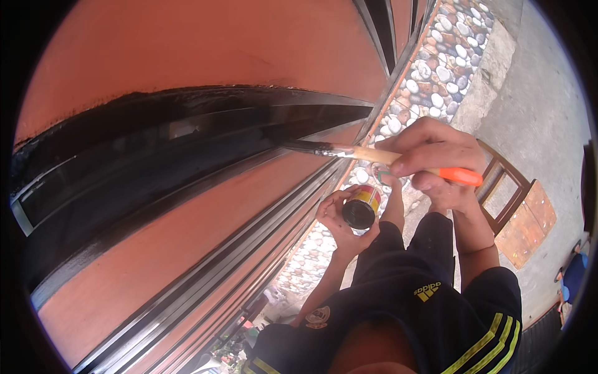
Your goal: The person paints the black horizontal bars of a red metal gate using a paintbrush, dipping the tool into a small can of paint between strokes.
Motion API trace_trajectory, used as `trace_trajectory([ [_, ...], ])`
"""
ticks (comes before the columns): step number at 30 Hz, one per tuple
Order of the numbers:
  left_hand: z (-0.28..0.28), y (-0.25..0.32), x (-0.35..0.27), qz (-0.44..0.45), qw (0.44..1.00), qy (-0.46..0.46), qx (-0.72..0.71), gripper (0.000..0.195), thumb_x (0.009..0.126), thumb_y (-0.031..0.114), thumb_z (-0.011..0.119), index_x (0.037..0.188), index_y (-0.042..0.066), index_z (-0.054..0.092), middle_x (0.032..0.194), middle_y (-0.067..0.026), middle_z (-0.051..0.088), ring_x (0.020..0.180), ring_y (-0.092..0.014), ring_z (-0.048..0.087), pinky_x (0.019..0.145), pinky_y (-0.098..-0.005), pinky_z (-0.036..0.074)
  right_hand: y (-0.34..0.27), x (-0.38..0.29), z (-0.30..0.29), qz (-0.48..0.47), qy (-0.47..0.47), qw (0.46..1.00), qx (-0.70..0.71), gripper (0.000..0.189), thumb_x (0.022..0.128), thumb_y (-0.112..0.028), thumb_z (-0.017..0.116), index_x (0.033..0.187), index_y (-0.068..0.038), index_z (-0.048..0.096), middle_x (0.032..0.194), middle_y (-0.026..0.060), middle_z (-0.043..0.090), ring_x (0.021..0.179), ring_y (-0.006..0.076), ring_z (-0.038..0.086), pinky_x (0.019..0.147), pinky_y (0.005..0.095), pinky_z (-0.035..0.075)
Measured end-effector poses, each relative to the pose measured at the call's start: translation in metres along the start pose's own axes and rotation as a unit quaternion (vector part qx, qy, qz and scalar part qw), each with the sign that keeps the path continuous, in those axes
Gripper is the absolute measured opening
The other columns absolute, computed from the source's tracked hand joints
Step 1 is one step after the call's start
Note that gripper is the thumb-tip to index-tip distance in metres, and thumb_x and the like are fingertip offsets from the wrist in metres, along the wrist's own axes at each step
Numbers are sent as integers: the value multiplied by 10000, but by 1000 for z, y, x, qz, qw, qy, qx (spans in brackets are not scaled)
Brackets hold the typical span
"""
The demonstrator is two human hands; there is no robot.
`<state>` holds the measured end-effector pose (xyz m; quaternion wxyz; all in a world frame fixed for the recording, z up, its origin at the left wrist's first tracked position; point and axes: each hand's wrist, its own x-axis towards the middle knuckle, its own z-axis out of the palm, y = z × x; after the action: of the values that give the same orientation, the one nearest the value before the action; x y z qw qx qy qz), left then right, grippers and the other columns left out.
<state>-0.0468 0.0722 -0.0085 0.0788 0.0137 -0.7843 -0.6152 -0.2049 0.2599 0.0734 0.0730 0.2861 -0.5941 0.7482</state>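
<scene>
My right hand (pixel 441 152) grips a paintbrush (pixel 376 155) by its wooden handle, which has an orange end. The dark, paint-coated bristles touch the lower edge of a glossy black band (pixel 196 156) on the salmon-coloured wall (pixel 210 42). Lower down, my left hand (pixel 337 222) is wrapped around a small tin can (pixel 369 196) with a red and yellow label. The can is tipped so that its dark mouth faces me; how much paint it holds cannot be made out.
Pebble-patterned flooring (pixel 430 70) runs along the wall's base, bordered by a concrete ledge (pixel 486 70). A wooden chair (pixel 525 224) stands on the grey concrete floor (pixel 537 117) at my right. Plants (pixel 229 350) show at lower left. Something blue (pixel 574 276), possibly a person, is at the right rim.
</scene>
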Motion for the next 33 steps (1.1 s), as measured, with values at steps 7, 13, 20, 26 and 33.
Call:
trace_trajectory([
  [7, 0, 3, 0, 3, 1000, -8, 20, 916, 617, 0, 741, 1306, 123, 150, 1203, -166, 396, 1133, -334, 514, 972, -471, 418, -5, 11, 13, 15, 1, 999, -38, 167, 778, -137, 751, 888, -16, 719, 820, 123, 673, 763, 242, 662, 624, 308, 532],
  [13, -1, 0, -4, 1, 1000, -4, -18, 908, 652, 3, 725, 1322, 126, 124, 1209, -154, 386, 1174, -323, 497, 1021, -464, 391, -7, 4, 6, -13, 45, 999, -12, 175, 780, -150, 751, 886, -15, 719, 815, 121, 666, 744, 235, 661, 609, 291, 517],
  [20, -3, 3, -3, 3, 1000, -1, -13, 906, 633, -8, 736, 1315, 114, 151, 1189, -166, 412, 1130, -323, 515, 968, -473, 429, 0, 1, 5, -31, 10, 999, -6, 147, 769, -95, 740, 881, -2, 716, 817, 139, 661, 720, 231, 654, 609, 289, 514],
  [26, -1, 0, -5, -9, 1000, -18, -14, 901, 652, -1, 725, 1317, 125, 131, 1205, -153, 383, 1173, -332, 497, 1019, -470, 403, 16, -7, 15, 39, 19, 999, -25, 169, 806, -150, 727, 860, 9, 711, 822, 140, 666, 740, 219, 655, 606, 288, 516],
  [33, 0, -1, -6, -13, 1000, -19, -18, 896, 651, -3, 723, 1315, 130, 135, 1210, -155, 383, 1174, -334, 498, 1019, -473, 405, 15, -10, 1, 28, 53, 998, -15, 112, 822, -113, 706, 880, -17, 710, 827, 117, 673, 764, 247, 679, 638, 289, 530],
])
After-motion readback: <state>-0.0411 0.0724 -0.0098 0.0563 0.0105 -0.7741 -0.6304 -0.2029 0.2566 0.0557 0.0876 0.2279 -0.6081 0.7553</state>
